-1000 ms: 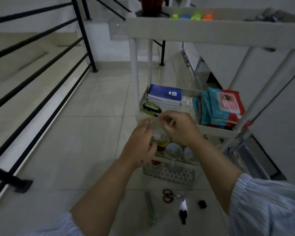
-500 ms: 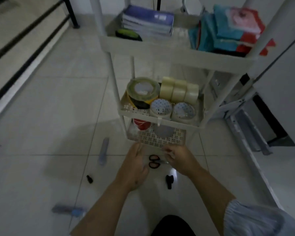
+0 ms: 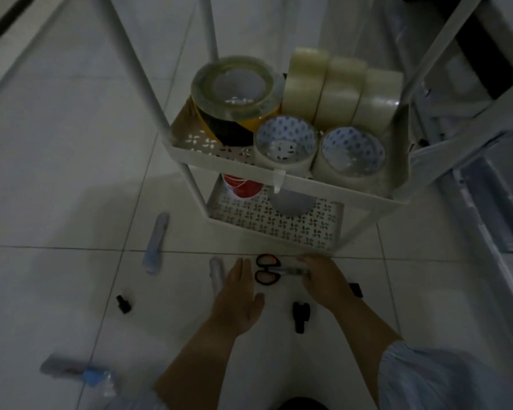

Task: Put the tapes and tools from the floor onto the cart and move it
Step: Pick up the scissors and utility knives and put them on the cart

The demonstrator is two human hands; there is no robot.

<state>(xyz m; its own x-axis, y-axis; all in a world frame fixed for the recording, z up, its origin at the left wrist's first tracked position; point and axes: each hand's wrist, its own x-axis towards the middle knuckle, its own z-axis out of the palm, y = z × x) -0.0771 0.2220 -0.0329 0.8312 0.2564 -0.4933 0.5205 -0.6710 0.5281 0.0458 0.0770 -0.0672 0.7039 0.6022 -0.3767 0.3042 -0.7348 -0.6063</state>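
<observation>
While both of your hands are down at floor level in front of the cart [image 3: 293,180], the stock stands as follows.

Item, scissors [image 3: 267,270]: on the tile just before the cart's lowest shelf, black handles toward your left hand [image 3: 240,300]. Your right hand [image 3: 323,281] has its fingers curled over the blade end and appears to be gripping it. Your left hand lies flat, fingers straight, beside the handles and holding nothing.

Item, tape rolls [image 3: 326,87]: already on the middle shelf, three standing on edge, others lying flat.

Item, loose floor pieces: a pale tube [image 3: 157,242] to the left, a second pale stick [image 3: 216,273] beside your left hand, a small dark cap [image 3: 123,303], a black tool [image 3: 301,316] near your right wrist, a packet [image 3: 77,371] at lower left.

Risks, as judged. Lifting by the blades invites a cut or a slip; take the handles instead. The small cap sits well apart and could be missed. The upright rolls may topple once the cart moves.

Not determinable: the light is dim and edges are soft. Your right fingertips cover the blades, so the exact hold is uncertain. A dark object behind your right hand is mostly hidden. The upper shelves are cut off.
</observation>
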